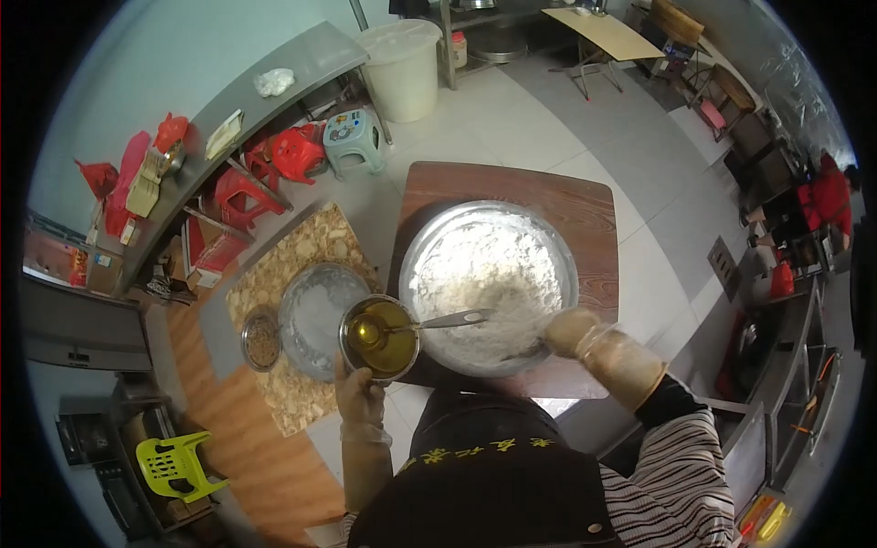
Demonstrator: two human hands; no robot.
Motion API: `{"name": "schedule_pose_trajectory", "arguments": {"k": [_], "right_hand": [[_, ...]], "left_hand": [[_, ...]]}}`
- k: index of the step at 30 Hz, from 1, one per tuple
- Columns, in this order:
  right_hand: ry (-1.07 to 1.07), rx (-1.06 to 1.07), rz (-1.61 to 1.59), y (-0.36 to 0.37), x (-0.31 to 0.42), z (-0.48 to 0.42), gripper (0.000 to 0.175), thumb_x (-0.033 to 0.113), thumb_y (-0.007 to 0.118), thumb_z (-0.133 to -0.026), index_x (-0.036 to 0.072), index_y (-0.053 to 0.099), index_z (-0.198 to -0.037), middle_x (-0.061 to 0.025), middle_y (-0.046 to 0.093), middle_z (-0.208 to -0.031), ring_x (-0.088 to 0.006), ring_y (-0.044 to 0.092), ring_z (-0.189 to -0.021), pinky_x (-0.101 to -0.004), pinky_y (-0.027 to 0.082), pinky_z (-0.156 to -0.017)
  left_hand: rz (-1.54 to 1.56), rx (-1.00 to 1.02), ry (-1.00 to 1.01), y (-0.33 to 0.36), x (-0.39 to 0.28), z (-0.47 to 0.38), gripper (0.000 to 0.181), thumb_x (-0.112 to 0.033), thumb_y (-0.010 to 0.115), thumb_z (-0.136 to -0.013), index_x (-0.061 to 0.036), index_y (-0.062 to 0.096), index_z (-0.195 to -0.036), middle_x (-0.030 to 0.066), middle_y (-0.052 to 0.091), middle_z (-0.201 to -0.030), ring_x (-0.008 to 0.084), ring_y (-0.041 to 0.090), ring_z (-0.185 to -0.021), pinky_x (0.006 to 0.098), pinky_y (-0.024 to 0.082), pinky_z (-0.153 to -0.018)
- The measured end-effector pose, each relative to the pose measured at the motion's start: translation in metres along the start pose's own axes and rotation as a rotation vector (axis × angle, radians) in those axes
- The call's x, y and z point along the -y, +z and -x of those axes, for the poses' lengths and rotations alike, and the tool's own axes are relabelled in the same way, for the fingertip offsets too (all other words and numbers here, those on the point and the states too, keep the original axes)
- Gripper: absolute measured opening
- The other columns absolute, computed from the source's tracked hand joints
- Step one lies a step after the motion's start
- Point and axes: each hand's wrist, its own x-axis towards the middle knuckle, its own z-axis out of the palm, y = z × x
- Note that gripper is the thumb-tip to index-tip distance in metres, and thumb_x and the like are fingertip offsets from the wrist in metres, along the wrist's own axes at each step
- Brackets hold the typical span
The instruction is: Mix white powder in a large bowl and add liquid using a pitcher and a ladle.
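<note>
My left hand (361,397), in a pale glove, grips a small metal bowl (344,351) from below and beside. Yellow-green oil (392,349) fills part of it, and a metal ladle (452,319) rests in the oil, its handle reaching out over the large bowl. That large metal basin (572,281) holds white flour (473,267), slightly yellowish near the middle. At the basin's near right side is my gloved right hand (570,332), blurred, its fingers down at the flour. Whether those fingers hold anything is not visible.
A brown wooden table (596,212) carries the basin. On a lower stone-patterned tabletop (301,240) stand a flour-dusted metal basin (298,301) and a bowl of brown grains (248,346). Plastic stools (353,133) stand under a steel counter (312,55). A person in red (825,198) is far right.
</note>
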Motion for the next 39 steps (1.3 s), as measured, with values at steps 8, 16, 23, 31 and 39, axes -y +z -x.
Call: {"name": "schedule_pose_trajectory", "arguments": {"k": [8, 16, 23, 31, 39], "right_hand": [[0.238, -0.286, -0.631, 0.008, 0.025, -0.037, 0.022, 0.023, 0.058, -0.084, 0.008, 0.072, -0.093, -0.0151, 0.07, -0.097, -0.0317, 0.068, -0.091, -0.0419, 0.054, -0.079], [0.318, -0.539, -0.77, -0.015, -0.021, -0.075, 0.035, 0.039, 0.053, -0.091, 0.028, 0.062, -0.123, -0.0227, 0.065, -0.099, -0.039, 0.062, -0.097, -0.0439, 0.048, -0.086], [0.563, -0.568, -0.855, -0.001, 0.038, -0.138, 0.039, 0.041, 0.049, -0.093, 0.019, 0.064, -0.121, -0.0188, 0.066, -0.11, -0.0376, 0.063, -0.101, -0.0432, 0.048, -0.089], [0.308, -0.32, -0.748, -0.028, 0.075, -0.023, 0.035, 0.038, 0.048, -0.093, 0.018, 0.065, -0.116, -0.02, 0.066, -0.107, -0.0366, 0.062, -0.103, -0.0427, 0.047, -0.091], [0.212, -0.138, -0.739, -0.011, 0.093, -0.008, 0.037, 0.039, 0.047, -0.092, 0.011, 0.067, -0.106, -0.0187, 0.068, -0.101, -0.0384, 0.062, -0.098, -0.0441, 0.048, -0.088]], "left_hand": [[-0.04, -0.113, -0.01, 0.007, -0.004, -0.005, 0.072, 0.011, 0.043, -0.074, -0.0093, 0.036, -0.142, 0.0163, 0.056, -0.122, 0.0206, 0.068, -0.081, 0.0134, 0.05, -0.042], [-0.095, -0.046, -0.069, -0.011, -0.017, -0.007, 0.072, 0.01, 0.047, -0.072, -0.0099, 0.038, -0.141, 0.0126, 0.057, -0.121, 0.0171, 0.067, -0.081, 0.0126, 0.048, -0.041], [-0.119, 0.134, -0.122, -0.012, -0.037, -0.022, 0.063, 0.008, 0.049, -0.072, -0.0022, 0.042, -0.135, 0.014, 0.06, -0.112, 0.0135, 0.065, -0.07, 0.0134, 0.047, -0.042], [-0.053, 0.171, -0.084, -0.021, -0.047, -0.058, 0.07, 0.009, 0.044, -0.073, 0.0023, 0.034, -0.141, 0.0213, 0.057, -0.119, 0.0282, 0.067, -0.09, 0.0316, 0.06, -0.063], [-0.042, 0.232, -0.063, -0.019, -0.049, -0.077, 0.072, 0.008, 0.045, -0.073, 0.0021, 0.029, -0.143, 0.0238, 0.052, -0.126, 0.0325, 0.064, -0.102, 0.0362, 0.059, -0.07]]}}
